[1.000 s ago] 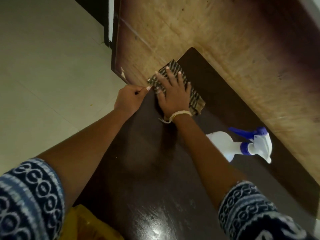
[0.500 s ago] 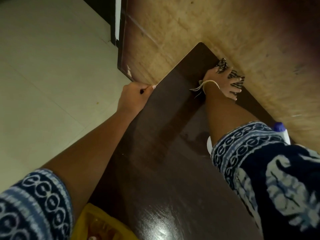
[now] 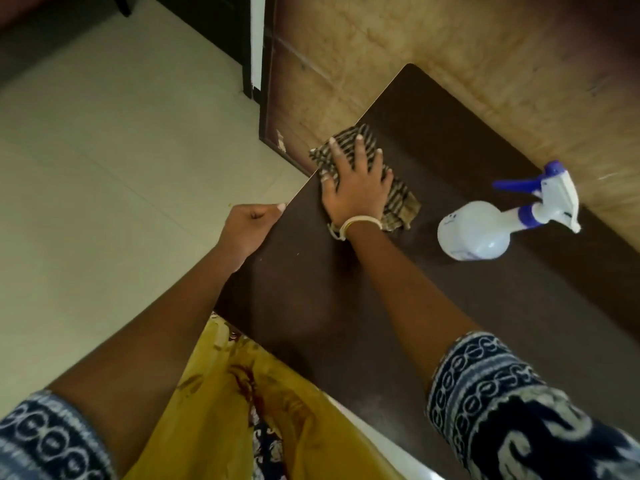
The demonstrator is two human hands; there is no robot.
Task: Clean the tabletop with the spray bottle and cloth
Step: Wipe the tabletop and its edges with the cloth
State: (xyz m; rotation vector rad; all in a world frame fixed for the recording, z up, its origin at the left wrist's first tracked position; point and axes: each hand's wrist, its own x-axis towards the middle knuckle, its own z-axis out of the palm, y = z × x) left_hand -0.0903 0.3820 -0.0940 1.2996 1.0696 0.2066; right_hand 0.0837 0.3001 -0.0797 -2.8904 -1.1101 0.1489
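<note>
Cloth (image 3: 398,199), the striped brown one, is flat on the dark bench (image 3: 398,323) near its far left edge, with one corner poking just past that edge. Spray bottle (image 3: 474,230) is lying on its side on the bench off to the right of the cloth, not touching it, white body toward me and the blue trigger and nozzle pointing away toward the wall side. Nothing sits between the cloth and the bottle, just bare dark top. Behind the bench there's a worn wooden panel (image 3: 450,46), the bench's back edge runs right along it, and further left a dark door frame (image 3: 242,39). Pale tiled floor (image 3: 104,168) is down to the left. My yellow garment (image 3: 242,410) shows below the near edge of the bench. My right hand (image 3: 356,188) is palm-down on top of the cloth, fingers straight and spread a bit, pressing it onto the bench, arm stretched out across the top, with a pale thread band (image 3: 360,221) on the wrist. My left hand (image 3: 247,225) is at the left edge of the bench, fingers curled around that edge and gripping it, thumb tip up on the rim. Both forearms are bare, patterned blue-and-white sleeves (image 3: 512,403) bunched above the elbows.
</note>
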